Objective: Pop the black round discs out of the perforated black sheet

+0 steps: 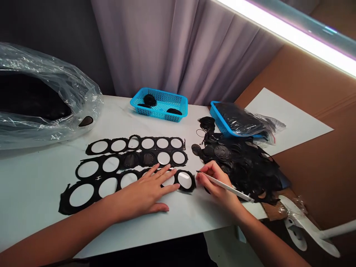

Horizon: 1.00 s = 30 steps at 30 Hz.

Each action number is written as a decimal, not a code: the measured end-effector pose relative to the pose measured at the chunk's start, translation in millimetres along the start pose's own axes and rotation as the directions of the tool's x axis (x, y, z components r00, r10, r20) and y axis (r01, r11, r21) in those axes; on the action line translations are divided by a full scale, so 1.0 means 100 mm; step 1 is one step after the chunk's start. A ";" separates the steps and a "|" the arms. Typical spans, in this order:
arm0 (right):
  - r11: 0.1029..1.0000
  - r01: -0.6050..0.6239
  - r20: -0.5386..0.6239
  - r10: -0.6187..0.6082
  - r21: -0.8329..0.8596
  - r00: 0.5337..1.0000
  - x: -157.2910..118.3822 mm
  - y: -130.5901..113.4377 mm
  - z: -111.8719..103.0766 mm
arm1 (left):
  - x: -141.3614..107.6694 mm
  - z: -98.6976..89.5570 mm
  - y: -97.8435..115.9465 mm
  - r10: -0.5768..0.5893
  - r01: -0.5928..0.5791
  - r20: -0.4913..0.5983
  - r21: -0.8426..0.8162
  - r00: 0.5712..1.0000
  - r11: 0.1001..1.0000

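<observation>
Three black strips with round holes lie in rows on the white table; the upper one (124, 145) and the middle one (97, 167) are in full view. My left hand (148, 189) lies flat with fingers spread over the lower strip (65, 198), covering part of it. In the middle strip, two of the rings are filled with dark discs (148, 158). Just past the lower strip's right end, my right hand (217, 181) pinches a thin white tool (226, 186), its dark tip pointing left.
A blue basket (160, 114) with black pieces stands at the back. To the right are a heap of black scraps (244, 163) and a second blue basket (219, 118) with a bagged bundle. Clear plastic (83, 89) bulges at left.
</observation>
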State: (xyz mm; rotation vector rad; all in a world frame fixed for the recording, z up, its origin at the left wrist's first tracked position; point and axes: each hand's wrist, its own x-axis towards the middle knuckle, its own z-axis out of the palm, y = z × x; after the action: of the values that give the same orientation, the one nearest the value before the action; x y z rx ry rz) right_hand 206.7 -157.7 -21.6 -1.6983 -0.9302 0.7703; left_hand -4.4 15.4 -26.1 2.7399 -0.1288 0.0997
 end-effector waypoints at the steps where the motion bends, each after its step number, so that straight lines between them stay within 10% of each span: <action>1: 1.000 -0.008 -0.001 0.008 0.012 1.000 -0.01 0.01 0.00 | 0.01 0.03 0.01 0.002 -0.002 -0.028 0.008 1.000 1.000; 6: 0.986 -0.124 0.203 0.099 0.113 0.974 0.00 0.07 0.02 | 0.05 0.10 0.06 0.035 -0.034 -0.012 0.086 0.999 0.996; 11: 0.995 -0.083 0.048 0.080 0.063 0.996 -0.01 0.10 0.00 | 0.04 0.10 0.10 0.001 -0.012 0.066 0.164 0.998 0.986; 19: 0.972 0.173 0.187 -0.142 -0.158 0.972 -0.02 0.03 0.11 | 0.02 0.16 0.09 -0.003 -0.002 0.032 0.161 0.999 0.987; 30: 0.949 0.227 0.215 -0.181 -0.217 0.960 0.03 0.04 0.14 | 0.03 0.19 0.09 -0.006 0.007 -0.006 0.119 1.000 0.993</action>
State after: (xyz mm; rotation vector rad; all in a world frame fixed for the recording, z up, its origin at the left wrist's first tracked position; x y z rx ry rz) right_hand 197.0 -149.5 -29.3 -1.7186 -1.3596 0.7129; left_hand -1.0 -0.7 -40.0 2.8585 -0.1163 0.1167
